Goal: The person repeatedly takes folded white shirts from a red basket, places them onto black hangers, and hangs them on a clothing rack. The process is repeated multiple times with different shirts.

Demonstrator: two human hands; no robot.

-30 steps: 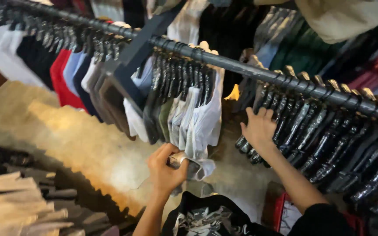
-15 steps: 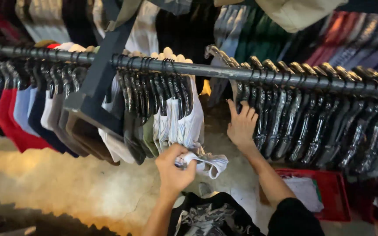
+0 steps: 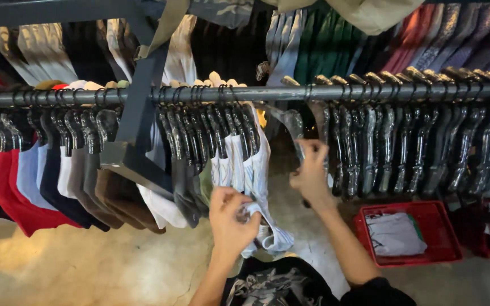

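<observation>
Below the rail, left hand fingers bunch white cloth; right hand fingers pinch a clear hanger.

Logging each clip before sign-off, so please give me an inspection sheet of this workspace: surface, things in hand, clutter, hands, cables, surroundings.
Surface: pale concrete floor, cracked, below a dark metal rail.
Things in hand: light garment bunched in the left hand; empty hanger on the rail at the right hand.
Clutter: red crate on the floor with a folded grey cloth inside.
Hands: left hand closed on the garment; right hand gripping the hanger's lower part.
Cables: nothing seen.
Surroundings: shirts in red, blue, white and brown hang left; a row of bare dark hangers hangs right; more clothes hang behind.
</observation>
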